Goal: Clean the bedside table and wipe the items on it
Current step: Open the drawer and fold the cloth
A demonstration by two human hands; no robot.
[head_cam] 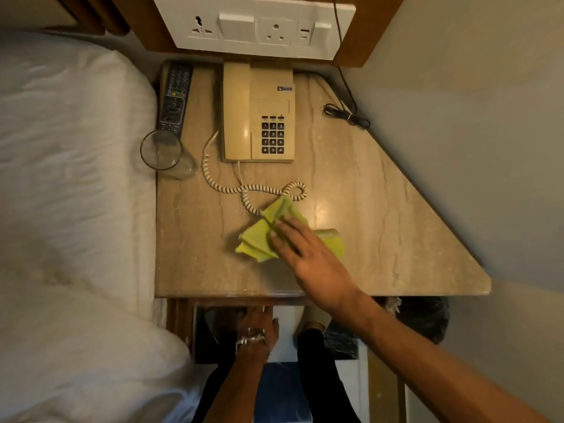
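Note:
The marble bedside table (381, 209) carries a beige telephone (258, 111) at the back, its coiled cord (244, 189) trailing toward the front. A black remote (175, 96) lies at the back left, with an empty glass (161, 152) just in front of it. A folded yellow-green cloth (259, 239) lies on the front middle of the table. My right hand (305, 254) presses flat on the cloth, fingers pointing to the back left. My left hand (258, 323) is below the table's front edge, with fingers partly hidden beneath it and a watch on the wrist.
A white bed and pillow (70, 178) border the table on the left. A switch and socket panel (256, 25) sits on the wall behind the phone. A bundled black cable (346, 116) lies at the back right by the wall. A dark bin (421, 319) stands below right.

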